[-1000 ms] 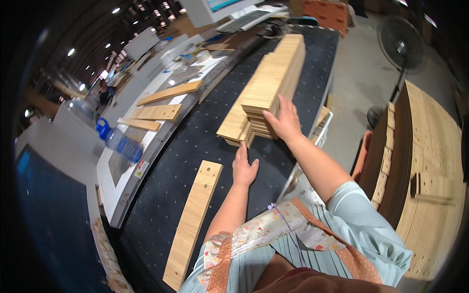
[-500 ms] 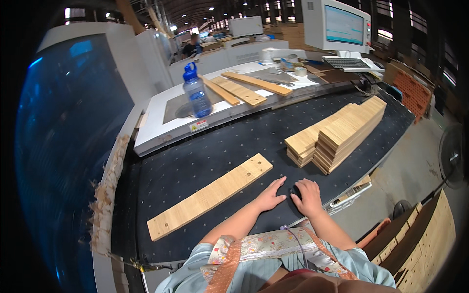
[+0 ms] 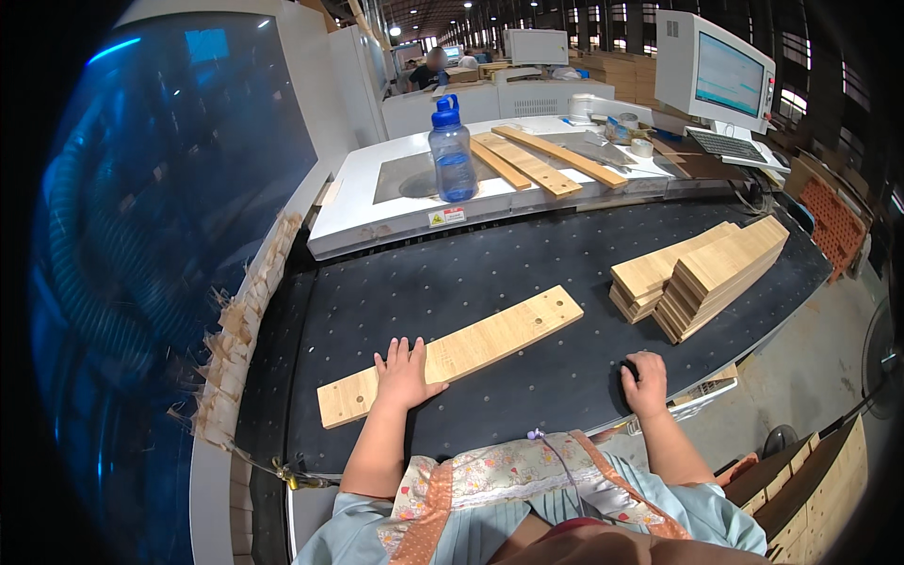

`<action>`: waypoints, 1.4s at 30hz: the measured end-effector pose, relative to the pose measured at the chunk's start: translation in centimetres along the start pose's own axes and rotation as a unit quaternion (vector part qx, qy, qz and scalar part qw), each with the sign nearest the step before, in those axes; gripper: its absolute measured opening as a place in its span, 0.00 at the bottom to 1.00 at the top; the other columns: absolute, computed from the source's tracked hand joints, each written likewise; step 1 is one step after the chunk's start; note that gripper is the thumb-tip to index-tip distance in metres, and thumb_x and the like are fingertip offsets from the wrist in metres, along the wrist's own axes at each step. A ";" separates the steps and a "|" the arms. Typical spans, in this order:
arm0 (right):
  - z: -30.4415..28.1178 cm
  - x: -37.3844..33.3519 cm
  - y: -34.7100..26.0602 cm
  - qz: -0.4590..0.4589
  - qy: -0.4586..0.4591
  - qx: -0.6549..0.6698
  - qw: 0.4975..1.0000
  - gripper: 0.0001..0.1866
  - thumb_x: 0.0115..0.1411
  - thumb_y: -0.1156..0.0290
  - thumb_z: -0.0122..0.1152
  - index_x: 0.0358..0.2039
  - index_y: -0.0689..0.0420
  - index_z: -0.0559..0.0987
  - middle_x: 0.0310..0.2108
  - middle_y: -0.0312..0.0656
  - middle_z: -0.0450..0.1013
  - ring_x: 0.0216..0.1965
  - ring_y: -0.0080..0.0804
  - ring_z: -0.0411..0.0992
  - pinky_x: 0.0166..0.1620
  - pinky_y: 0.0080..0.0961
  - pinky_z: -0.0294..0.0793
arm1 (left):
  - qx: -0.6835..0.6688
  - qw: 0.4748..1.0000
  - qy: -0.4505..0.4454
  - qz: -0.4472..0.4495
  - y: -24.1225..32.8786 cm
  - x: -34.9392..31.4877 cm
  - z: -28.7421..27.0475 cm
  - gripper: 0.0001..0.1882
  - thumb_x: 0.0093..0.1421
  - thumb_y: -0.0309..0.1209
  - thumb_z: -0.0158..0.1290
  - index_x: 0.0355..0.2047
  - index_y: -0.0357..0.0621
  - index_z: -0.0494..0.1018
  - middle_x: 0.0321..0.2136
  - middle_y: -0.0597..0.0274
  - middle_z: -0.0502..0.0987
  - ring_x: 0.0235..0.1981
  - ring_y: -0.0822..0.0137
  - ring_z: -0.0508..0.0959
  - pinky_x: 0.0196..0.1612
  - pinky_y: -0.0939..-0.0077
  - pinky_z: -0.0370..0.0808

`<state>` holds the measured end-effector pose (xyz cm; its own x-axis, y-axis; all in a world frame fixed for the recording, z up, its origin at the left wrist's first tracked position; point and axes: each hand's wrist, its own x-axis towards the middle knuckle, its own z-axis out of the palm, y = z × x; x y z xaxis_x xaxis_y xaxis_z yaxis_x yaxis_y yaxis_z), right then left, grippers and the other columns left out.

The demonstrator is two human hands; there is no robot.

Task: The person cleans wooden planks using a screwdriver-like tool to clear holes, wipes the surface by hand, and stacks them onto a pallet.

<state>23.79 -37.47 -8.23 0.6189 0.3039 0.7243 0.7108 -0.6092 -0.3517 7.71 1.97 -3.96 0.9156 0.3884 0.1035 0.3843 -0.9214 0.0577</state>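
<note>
Already, pale wooden boards (image 3: 730, 262) lie stacked; one drilled board (image 3: 497, 334) is apart, under spread left hand (image 3: 404, 377); right hand's (image 3: 648, 383) grip unclear.

In front of the water bottle (image 3: 454, 162), the left hand (image 3: 405, 377) hides part of the wooden board (image 3: 504, 328). To the bottle's right, the right hand (image 3: 647, 386) curls in, so its palm can't be seen. Farther right, the computer screen (image 3: 729, 77) has marks too tiny to read, and the view's edge cuts off the fan (image 3: 881, 363). Behind the bottle, a person (image 3: 426, 75) has a blurry head.
</note>
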 end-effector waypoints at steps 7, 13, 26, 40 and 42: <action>-0.6 -2.7 3.3 0.236 -0.089 -0.172 0.952 0.31 0.50 0.58 0.64 0.52 0.57 0.69 0.55 0.47 0.64 0.59 0.44 0.59 0.60 0.49 0.53 | -0.056 0.998 0.006 0.012 -1.1 -0.4 0.9 0.49 0.46 0.60 0.58 0.61 0.44 0.57 0.58 0.47 0.60 0.63 0.51 0.55 0.62 0.38 0.47; 0.3 -1.3 2.6 0.311 -0.124 -0.240 0.911 0.30 0.53 0.53 0.60 0.54 0.52 0.69 0.58 0.39 0.62 0.62 0.38 0.56 0.61 0.51 0.51 | -0.102 0.995 -0.008 0.014 -1.4 0.1 1.3 0.48 0.45 0.60 0.58 0.61 0.46 0.58 0.58 0.49 0.60 0.63 0.53 0.55 0.63 0.39 0.45; 0.6 -1.9 2.6 0.275 -0.086 -0.235 0.928 0.26 0.52 0.56 0.61 0.50 0.52 0.73 0.56 0.39 0.65 0.60 0.39 0.58 0.60 0.48 0.53 | -0.120 0.993 -0.011 0.005 -1.8 0.1 0.5 0.50 0.40 0.57 0.62 0.60 0.45 0.59 0.58 0.51 0.62 0.62 0.53 0.58 0.64 0.43 0.46; 1.9 1.2 -2.8 0.041 -0.267 -0.094 0.958 0.29 0.56 0.61 0.55 0.57 0.56 0.65 0.60 0.51 0.57 0.63 0.52 0.51 0.60 0.57 0.52 | -0.116 0.993 0.025 -0.018 -1.8 0.6 1.0 0.51 0.37 0.52 0.66 0.60 0.46 0.60 0.57 0.54 0.64 0.61 0.54 0.60 0.65 0.49 0.48; 2.5 1.6 -3.3 0.031 -0.290 -0.068 0.954 0.31 0.55 0.58 0.57 0.58 0.57 0.64 0.60 0.52 0.55 0.64 0.53 0.49 0.62 0.57 0.50 | -0.114 0.993 0.024 -0.019 -1.6 0.8 0.9 0.50 0.37 0.52 0.65 0.59 0.45 0.61 0.57 0.54 0.65 0.61 0.54 0.60 0.65 0.49 0.48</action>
<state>23.32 -33.11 -7.38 0.7673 0.5943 0.2412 0.6413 -0.7163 -0.2752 7.91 3.72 -4.88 0.8926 0.4273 0.1437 0.3763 -0.8817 0.2847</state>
